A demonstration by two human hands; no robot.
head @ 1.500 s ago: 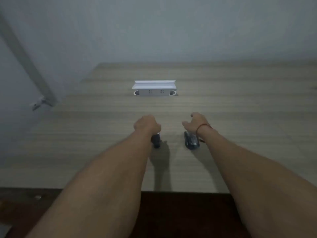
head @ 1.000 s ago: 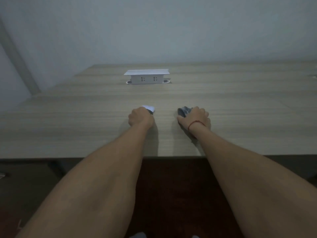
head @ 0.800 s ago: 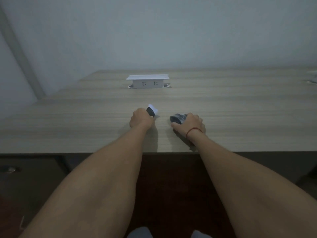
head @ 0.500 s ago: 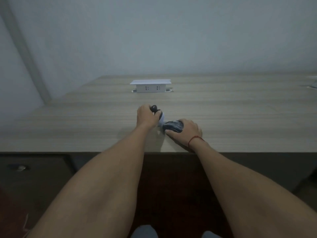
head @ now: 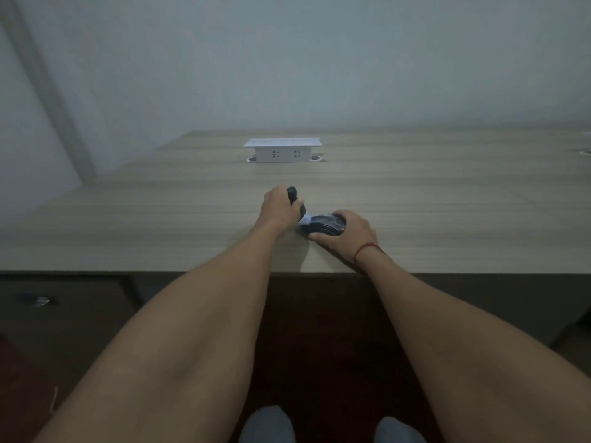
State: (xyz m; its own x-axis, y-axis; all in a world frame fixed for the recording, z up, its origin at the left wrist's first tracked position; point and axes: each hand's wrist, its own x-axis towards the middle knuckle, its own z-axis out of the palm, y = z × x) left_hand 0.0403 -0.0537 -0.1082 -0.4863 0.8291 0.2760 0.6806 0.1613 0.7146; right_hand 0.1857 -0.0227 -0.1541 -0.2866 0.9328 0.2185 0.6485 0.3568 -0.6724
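My left hand (head: 277,210) grips a short black handle (head: 293,196) with a white tip (head: 304,219), tilted so the tip points down to the right. The white tip touches the left end of a dark computer mouse (head: 326,224). My right hand (head: 350,233) holds the mouse on the wooden desk (head: 447,219), fingers curled round its far side and thumb along its near side. A red string circles my right wrist. The light is dim and the handle's exact nature is unclear.
A white pop-up socket box (head: 282,150) stands at the back middle of the desk. The desk's front edge (head: 96,272) runs across the view below my hands. A wall rises behind the desk. A small light object (head: 583,151) lies at the far right edge.
My left hand tipped the black handle over so its white tip went from pointing up to touching the mouse. My right hand closed round the mouse and turned it sideways.
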